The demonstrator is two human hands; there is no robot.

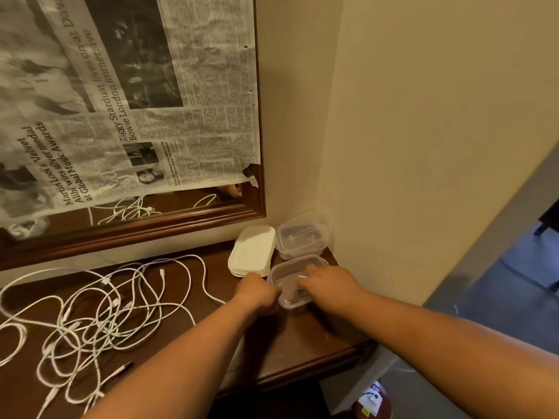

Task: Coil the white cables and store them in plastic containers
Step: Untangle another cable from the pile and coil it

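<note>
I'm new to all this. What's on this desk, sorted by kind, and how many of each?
Clear plastic containers: 2, near container, far container (perhaps a stack)
White lid stack: 1
White cable tangle: 1, single cables too tangled to count
Hands: 2, left hand, right hand
Total: 6

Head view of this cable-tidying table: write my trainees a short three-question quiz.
1. True or false: the white cables are already coiled.
2. The white lids lie: A) left of the far container, B) on the cables, C) inside a container.
3. Which thing are the left hand and right hand both at?
Key: 1 false; 2 A; 3 the near container.
</note>
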